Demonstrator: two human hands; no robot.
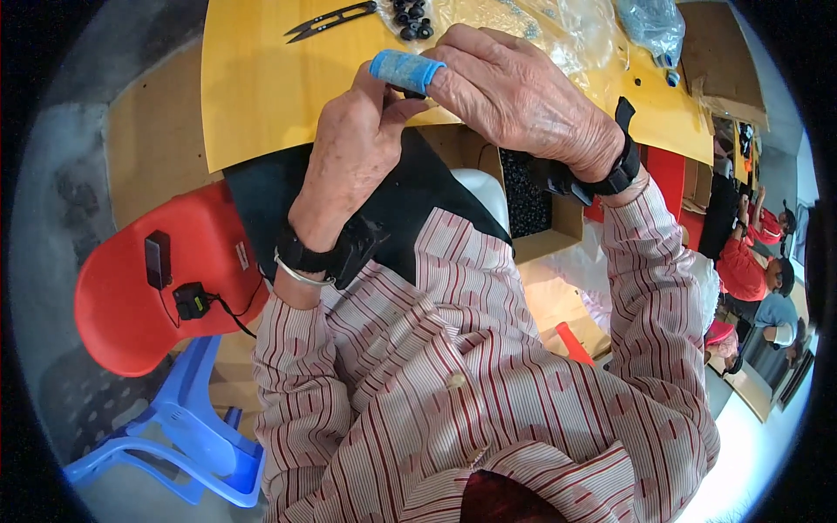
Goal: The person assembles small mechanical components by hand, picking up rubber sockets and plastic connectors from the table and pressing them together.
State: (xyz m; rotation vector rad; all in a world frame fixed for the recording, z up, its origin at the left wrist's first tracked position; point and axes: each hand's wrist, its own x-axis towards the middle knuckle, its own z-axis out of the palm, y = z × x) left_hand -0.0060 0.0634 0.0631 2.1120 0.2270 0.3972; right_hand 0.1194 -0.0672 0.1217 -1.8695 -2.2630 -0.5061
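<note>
My left hand (353,152) is closed over the front of the yellow table (270,96). Its thumb and index finger pinch a small black part (414,93), mostly hidden by the fingers. A blue wrap (407,71) covers what looks like the left index finger. My right hand (523,98) comes in from the right, its fingers bent and meeting the left fingertips at the wrap. Whatever the right fingertips hold is hidden. Beyond the hands lie black thread snips (331,21) and a pile of small round black parts (412,17).
Clear plastic bags (584,30) lie at the table's far right. Below the table edge is a cardboard box (558,240) of small black parts. On a red chair (122,305) at left rest black devices with cables, beside a blue plastic stool (196,418). Other people (750,270) sit far right.
</note>
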